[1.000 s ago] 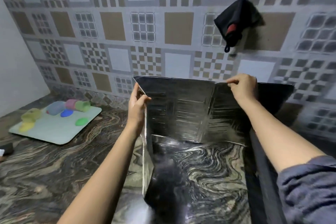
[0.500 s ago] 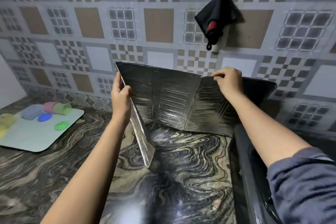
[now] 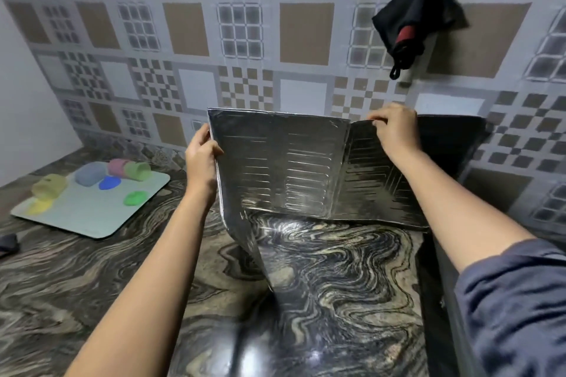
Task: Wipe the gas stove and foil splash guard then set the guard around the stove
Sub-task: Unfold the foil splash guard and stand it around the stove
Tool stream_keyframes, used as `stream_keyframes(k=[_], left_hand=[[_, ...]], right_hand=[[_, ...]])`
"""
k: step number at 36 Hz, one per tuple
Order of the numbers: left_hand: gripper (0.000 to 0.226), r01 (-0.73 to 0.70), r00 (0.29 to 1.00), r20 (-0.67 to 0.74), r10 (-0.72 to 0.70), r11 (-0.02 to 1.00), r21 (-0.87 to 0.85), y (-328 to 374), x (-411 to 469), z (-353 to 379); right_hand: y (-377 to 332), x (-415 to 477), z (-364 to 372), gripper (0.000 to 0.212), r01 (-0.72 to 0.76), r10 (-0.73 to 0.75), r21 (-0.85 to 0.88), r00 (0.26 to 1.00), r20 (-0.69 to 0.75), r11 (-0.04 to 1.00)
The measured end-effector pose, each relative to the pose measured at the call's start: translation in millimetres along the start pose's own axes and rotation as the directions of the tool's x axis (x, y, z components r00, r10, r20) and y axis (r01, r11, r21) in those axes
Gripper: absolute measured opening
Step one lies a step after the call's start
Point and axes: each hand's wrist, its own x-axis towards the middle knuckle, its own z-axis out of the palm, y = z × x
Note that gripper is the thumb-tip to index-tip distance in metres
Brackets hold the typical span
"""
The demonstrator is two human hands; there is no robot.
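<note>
The foil splash guard point(image 3: 284, 168) is a shiny embossed folding panel, held upright above the marbled countertop point(image 3: 337, 269) near the tiled wall. My left hand point(image 3: 200, 159) grips its left fold edge, where a side flap bends toward me. My right hand point(image 3: 396, 128) pinches the top edge at the right fold; a dark right flap point(image 3: 453, 138) extends past it. A dark edge point(image 3: 441, 300) along the right under my right arm may be the gas stove; I cannot tell for sure.
A pale tray point(image 3: 101, 217) with several coloured cups and lids lies on the counter at the left. A black cloth point(image 3: 413, 15) hangs from a wall hook at upper right. A dark object point(image 3: 7, 243) sits at the far left edge.
The guard has been lifted off the counter and swung back toward the wall, its panels spreading wider. Both hands kept their grips and rose with it.
</note>
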Motion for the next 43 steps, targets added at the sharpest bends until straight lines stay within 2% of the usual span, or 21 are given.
stream_keyframes(k=[6, 12, 16, 21, 25, 29, 32, 35, 43], left_hand=[[0.056, 0.051, 0.997, 0.064, -0.052, 0.998, 0.025, 0, -3, 30], [0.057, 0.103, 0.983, 0.154, -0.098, 0.994, -0.029, -4, -15, 70], [0.057, 0.12, 0.969, 0.219, -0.112, 0.993, -0.02, -8, -25, 93], [0.057, 0.147, 0.938, 0.318, -0.137, 0.989, -0.008, -17, -35, 120], [0.057, 0.141, 0.943, 0.308, -0.126, 0.99, -0.029, -19, -42, 136], [0.057, 0.099, 0.941, 0.327, -0.09, 0.995, -0.01, -19, -49, 143], [0.057, 0.111, 0.938, 0.33, -0.104, 0.994, -0.003, -21, -55, 147], [0.057, 0.149, 0.925, 0.355, -0.134, 0.989, -0.014, -25, -60, 149], [0.055, 0.199, 0.906, 0.387, -0.172, 0.979, -0.03, -26, -77, 166]], right_hand=[[32, 1, -26, 0.021, -0.057, 0.055, -0.045, 0.997, -0.048, 0.997], [64, -3, -61, 0.021, -0.101, 0.091, -0.094, 0.99, -0.11, 0.99], [85, -11, -81, 0.021, -0.179, 0.16, -0.119, 0.975, -0.157, 0.977], [109, -27, -99, 0.021, -0.291, 0.267, -0.165, 0.951, -0.156, 0.942], [116, -33, -104, 0.017, -0.314, 0.291, -0.202, 0.947, -0.137, 0.928], [109, -29, -97, 0.028, -0.268, 0.258, -0.168, 0.963, -0.08, 0.949], [95, -25, -84, 0.033, -0.143, 0.15, -0.125, 0.987, 0.053, 0.982], [83, -23, -70, 0.03, -0.038, 0.059, -0.13, 0.985, 0.161, 0.991], [105, -20, -82, 0.025, -0.066, 0.075, -0.215, 0.996, 0.037, 0.974]])
